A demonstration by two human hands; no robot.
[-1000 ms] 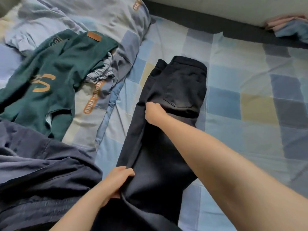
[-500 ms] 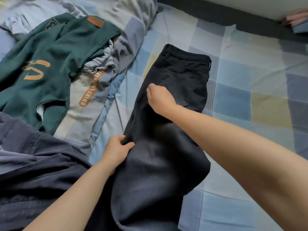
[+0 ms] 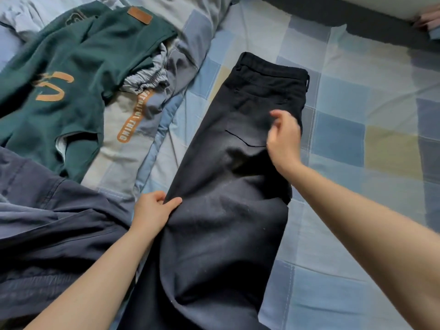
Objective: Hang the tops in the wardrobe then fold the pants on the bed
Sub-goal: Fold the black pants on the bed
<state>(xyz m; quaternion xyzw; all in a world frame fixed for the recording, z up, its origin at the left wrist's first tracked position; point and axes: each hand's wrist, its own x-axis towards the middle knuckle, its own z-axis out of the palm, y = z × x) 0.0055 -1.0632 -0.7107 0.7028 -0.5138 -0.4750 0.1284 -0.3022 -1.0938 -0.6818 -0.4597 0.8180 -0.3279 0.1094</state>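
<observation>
Fingers of the left hand [image 3: 152,211] are curled round the left edge of the black pants [image 3: 228,191], with the thumb laid on top of the cloth and the fabric pinched between thumb and fingers. That hand is found at about 7 o'clock from the middle of the view. Loosely bent fingers are shown on the right hand [image 3: 283,136], at about 2 o'clock from the middle, over the seat of the pants beside the back pocket; motion blur is present there, so whether any cloth is pinched by it cannot be told.

The black pants are laid lengthwise on the checked blue bedsheet [image 3: 357,110], with the waistband at 12 o'clock and the legs carried down toward 6 o'clock, out of the view. The legs appear to be laid one upon the other, and the cloth is rumpled below the right hand.

At 10 o'clock a dark green garment [image 3: 78,58] with orange lettering and a brown patch is spread over a pale quilt [image 3: 190,27], and a grey striped elastic waistband [image 3: 145,79] is seen at its edge. At 8 o'clock a dark navy garment [image 3: 47,222] is heaped, touching the left forearm.
</observation>
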